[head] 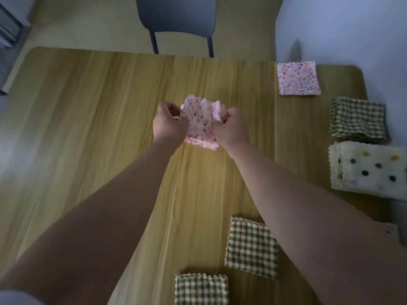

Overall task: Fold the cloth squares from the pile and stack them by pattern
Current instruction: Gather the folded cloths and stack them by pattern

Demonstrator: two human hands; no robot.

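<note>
Cloth [199, 122] in a pink floral print with zigzag-cut edges is held over the middle of the table [88, 106]. From my remote seat it looks doubled over at least once, with layered edges showing along its near side. The left hand [168, 124] pinches its left upper edge and the right hand [231, 126] pinches its right upper edge, the fingers of both curled onto the fabric. The top edge is bunched and stands up between them (whether the near edge touches the wood I cannot tell).

I judge the job well along. Three sorted piles sit at the table's right side:
- A pink stack [297, 79] in the matching print lies at the far corner.
- A thick checked stack [357, 119] in green and cream sits nearer than that.
- A dotted stack [367, 170] in cream sits just beside the checked one.

This cloth needs its fold finished before it joins the pink stack.

Closer to me lie a checked square [251, 246], partly under the right forearm, and a checked bundle [201, 289] at the near edge. These look like pieces not yet joined to the checked stack, though I cannot tell whether they are folded.

A grey chair [176, 16] stands beyond the far edge.
</note>
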